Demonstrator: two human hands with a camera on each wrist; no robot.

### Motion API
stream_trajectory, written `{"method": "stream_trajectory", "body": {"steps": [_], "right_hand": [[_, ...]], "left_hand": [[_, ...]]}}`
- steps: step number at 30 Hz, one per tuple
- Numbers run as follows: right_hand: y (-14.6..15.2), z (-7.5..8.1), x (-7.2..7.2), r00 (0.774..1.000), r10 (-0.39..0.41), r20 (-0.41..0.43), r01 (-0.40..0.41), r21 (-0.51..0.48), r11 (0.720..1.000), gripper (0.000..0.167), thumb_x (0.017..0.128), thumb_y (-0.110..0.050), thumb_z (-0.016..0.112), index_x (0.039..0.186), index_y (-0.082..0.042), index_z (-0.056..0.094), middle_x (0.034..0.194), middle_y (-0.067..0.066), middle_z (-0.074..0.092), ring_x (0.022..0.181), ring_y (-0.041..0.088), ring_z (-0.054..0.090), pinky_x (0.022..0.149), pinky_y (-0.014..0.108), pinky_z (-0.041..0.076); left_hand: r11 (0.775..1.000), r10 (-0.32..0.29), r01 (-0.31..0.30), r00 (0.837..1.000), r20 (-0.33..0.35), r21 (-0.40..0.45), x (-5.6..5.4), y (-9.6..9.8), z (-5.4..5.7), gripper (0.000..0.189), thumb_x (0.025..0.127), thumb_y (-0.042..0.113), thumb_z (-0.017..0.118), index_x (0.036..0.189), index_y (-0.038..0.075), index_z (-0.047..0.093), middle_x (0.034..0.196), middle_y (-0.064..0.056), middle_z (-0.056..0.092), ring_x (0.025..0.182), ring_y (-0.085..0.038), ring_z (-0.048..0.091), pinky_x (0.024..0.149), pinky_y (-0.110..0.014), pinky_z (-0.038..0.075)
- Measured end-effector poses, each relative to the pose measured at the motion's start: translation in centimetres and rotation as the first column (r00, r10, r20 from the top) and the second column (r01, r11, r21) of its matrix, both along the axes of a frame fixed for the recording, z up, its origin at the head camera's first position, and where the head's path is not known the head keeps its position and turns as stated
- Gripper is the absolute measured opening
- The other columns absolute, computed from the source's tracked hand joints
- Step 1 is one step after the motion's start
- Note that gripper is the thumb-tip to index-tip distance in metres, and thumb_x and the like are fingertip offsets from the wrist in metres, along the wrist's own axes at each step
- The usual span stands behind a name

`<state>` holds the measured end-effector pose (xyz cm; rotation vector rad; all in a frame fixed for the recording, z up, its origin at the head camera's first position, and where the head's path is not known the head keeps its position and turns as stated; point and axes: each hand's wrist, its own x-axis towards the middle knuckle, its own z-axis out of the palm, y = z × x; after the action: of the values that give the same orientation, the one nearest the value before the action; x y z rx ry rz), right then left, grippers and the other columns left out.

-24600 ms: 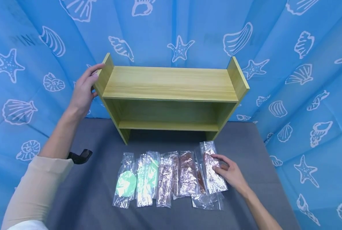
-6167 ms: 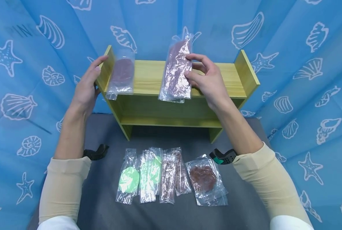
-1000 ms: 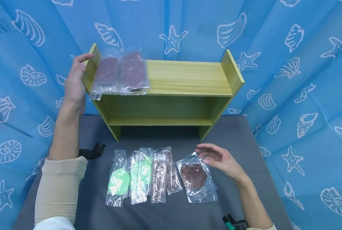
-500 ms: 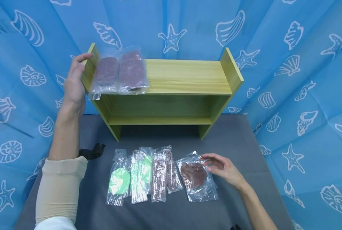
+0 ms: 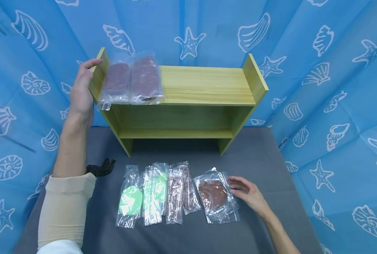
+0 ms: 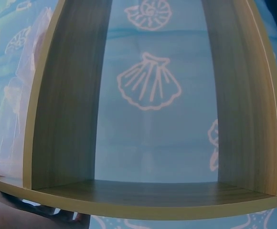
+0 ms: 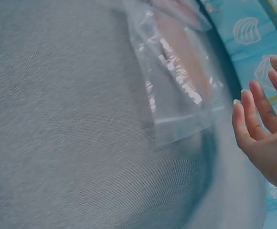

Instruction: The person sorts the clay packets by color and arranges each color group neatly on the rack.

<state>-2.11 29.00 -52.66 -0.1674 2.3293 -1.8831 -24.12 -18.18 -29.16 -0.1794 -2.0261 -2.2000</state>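
My left hand point(image 5: 81, 88) grips the left side panel of a yellow wooden shelf point(image 5: 204, 84); its fingertips reach the panel's top edge. In the left wrist view, the shelf point(image 6: 129, 205) fills most of the picture. On the top board, two clear bags point(image 5: 145, 77) with dark reddish-brown flat contents lean side by side near that panel. My right hand point(image 5: 247, 194) is at the right edge of a clear bag point(image 5: 213, 194) holding a round brown piece on the table. The right wrist view has the right hand point(image 7: 267, 124) with spread, slightly bent fingers, apart from the bag point(image 7: 181, 71).
Left of the round brown piece lie narrow clear bags point(image 5: 175, 195) with brown contents, then bags with light green contents point(image 5: 130, 200). They rest on a grey table point(image 5: 188, 236) before the shelf. A blue seashell curtain point(image 5: 207, 31) hangs behind and at both sides.
Over the last second my right hand has come down beside the round brown piece's bag. Since the earliest frame, two bags have come onto the top board. The left hand stays at the panel.
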Motion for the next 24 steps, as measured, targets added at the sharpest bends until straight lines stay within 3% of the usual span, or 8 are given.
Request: {"method": "stream_trajectory", "body": {"steps": [5, 9, 14, 20, 24], "right_hand": [[-0.1, -0.9, 0.3, 0.994, -0.098, 0.052, 0.095, 0.057, 0.994, 0.047, 0.091, 0.002, 0.068, 0.135, 0.009, 0.052, 0.134, 0.03, 0.054, 0.115, 0.03, 0.062, 0.089, 0.021, 0.049], [-0.4, -1.5, 0.4, 0.972, -0.201, 0.125, 0.183, 0.144, 0.973, 0.05, 0.089, -0.004, 0.072, 0.136, 0.001, 0.056, 0.138, 0.022, 0.055, 0.118, 0.036, 0.059, 0.089, 0.02, 0.047], [-0.7, -2.1, 0.4, 0.947, -0.266, 0.181, 0.216, 0.253, 0.943, 0.051, 0.087, -0.009, 0.076, 0.135, -0.005, 0.059, 0.136, 0.018, 0.058, 0.119, 0.035, 0.059, 0.087, 0.021, 0.047], [-1.5, -2.8, 0.0, 0.956, -0.265, 0.127, 0.214, 0.316, 0.924, 0.049, 0.083, -0.005, 0.079, 0.129, -0.001, 0.063, 0.123, 0.021, 0.063, 0.109, 0.034, 0.062, 0.086, 0.027, 0.052], [-2.3, -3.2, -0.1, 0.968, -0.244, 0.056, 0.198, 0.424, 0.884, 0.053, 0.079, -0.009, 0.084, 0.128, -0.001, 0.064, 0.113, 0.021, 0.061, 0.098, 0.03, 0.064, 0.085, 0.035, 0.053]], "left_hand": [[1.0, -0.011, 0.011, 1.0, -0.007, 0.01, -0.1, 0.1, 0.1, 0.042, 0.105, 0.022, 0.025, 0.136, 0.02, 0.053, 0.142, 0.0, 0.034, 0.122, -0.019, 0.034, 0.1, -0.033, 0.024], [0.999, -0.025, 0.025, 1.0, -0.009, 0.027, -0.1, 0.1, 0.1, 0.042, 0.105, 0.022, 0.025, 0.136, 0.02, 0.053, 0.14, -0.001, 0.034, 0.119, -0.019, 0.036, 0.097, -0.033, 0.027], [0.998, -0.041, 0.041, 0.999, -0.003, 0.053, 0.0, 0.0, -0.1, 0.041, 0.106, 0.023, 0.026, 0.137, 0.021, 0.052, 0.137, -0.003, 0.035, 0.112, -0.019, 0.039, 0.091, -0.03, 0.031], [0.995, -0.056, 0.056, 0.998, -0.002, 0.077, 0.1, -0.2, -0.2, 0.041, 0.106, 0.024, 0.026, 0.138, 0.02, 0.052, 0.136, -0.003, 0.035, 0.11, -0.019, 0.04, 0.089, -0.029, 0.034], [0.995, -0.057, 0.058, 0.998, -0.009, 0.078, 0.1, -0.1, -0.2, 0.042, 0.106, 0.023, 0.026, 0.139, 0.019, 0.051, 0.138, -0.003, 0.035, 0.112, -0.019, 0.04, 0.091, -0.029, 0.033]]}}
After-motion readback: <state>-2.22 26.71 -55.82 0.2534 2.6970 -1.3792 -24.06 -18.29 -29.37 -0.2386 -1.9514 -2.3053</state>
